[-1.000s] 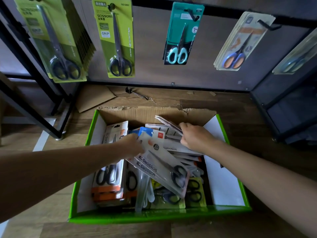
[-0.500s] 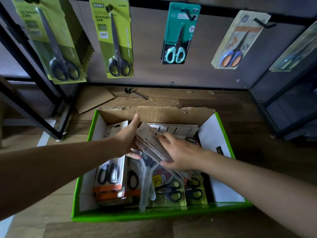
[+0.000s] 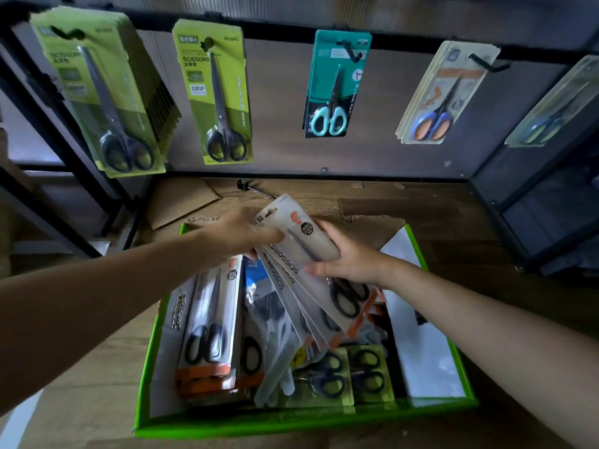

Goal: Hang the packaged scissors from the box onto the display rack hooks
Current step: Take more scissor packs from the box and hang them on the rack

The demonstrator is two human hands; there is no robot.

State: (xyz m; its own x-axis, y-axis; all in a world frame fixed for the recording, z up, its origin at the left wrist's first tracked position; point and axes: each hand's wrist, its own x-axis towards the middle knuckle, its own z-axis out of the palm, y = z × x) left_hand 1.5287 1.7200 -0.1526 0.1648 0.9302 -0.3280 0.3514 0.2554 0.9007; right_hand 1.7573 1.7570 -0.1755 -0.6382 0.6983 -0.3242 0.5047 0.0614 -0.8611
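Head view: left hand (image 3: pixel 236 236) and right hand (image 3: pixel 350 257) both grip a fanned stack of white-and-orange carded scissors (image 3: pixel 301 254) above the green cardboard box (image 3: pixel 291 419), many packs (image 3: pixel 207 319) left beneath, black rack hooks (image 3: pixel 351 53) beyond part-filled

From my remote seat I see the left forearm (image 3: pixel 97 303) and right forearm (image 3: pixel 486 325) uncovered to the frame edge, left hand (image 3: pixel 240 234) and right hand (image 3: pixel 351 259) bare.

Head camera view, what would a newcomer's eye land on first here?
The fan of white-and-orange carded scissors packs at centre, gripped by the left hand and right hand above the green-rimmed cardboard box. Then the lime-green scissors cards hanging on the black display rack, upper left.
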